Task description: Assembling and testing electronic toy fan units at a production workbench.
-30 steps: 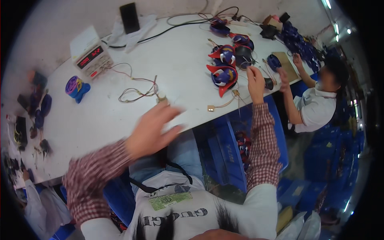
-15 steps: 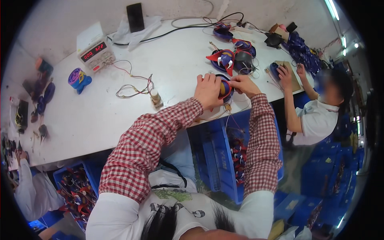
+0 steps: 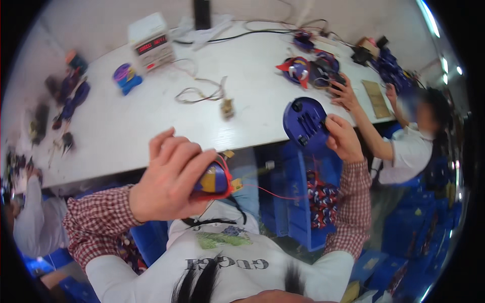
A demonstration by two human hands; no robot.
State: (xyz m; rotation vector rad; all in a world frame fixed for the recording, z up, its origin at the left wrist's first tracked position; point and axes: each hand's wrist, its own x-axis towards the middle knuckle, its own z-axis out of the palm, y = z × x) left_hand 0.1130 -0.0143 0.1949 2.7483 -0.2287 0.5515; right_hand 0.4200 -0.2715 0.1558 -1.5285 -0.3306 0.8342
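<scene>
My left hand [image 3: 169, 179] is closed around a red and purple plastic housing [image 3: 214, 178] with a yellow patch, held in front of my body past the table's near edge. A small yellow connector [image 3: 236, 185] hangs beside the housing, and a thin red wire runs from there to the right. In my right hand [image 3: 346, 139] is a dark purple, rounded plastic base [image 3: 305, 121], pinched by its right edge. Its slotted face is toward me, over the table's front edge. The two parts are well apart.
A white power supply [image 3: 151, 43] stands at the back left, beside a blue and purple gadget [image 3: 126, 79]. Loose wires lead to a brass-coloured block [image 3: 227, 108]. Red and purple assemblies [image 3: 296, 70] lie at the back right, near a co-worker's hand [image 3: 346, 93]. Blue bins [image 3: 298, 194] stand below the table.
My hands have separated: the left came back and left with the housing, the right moved right with the base. The co-worker's hand has moved to the assemblies.
</scene>
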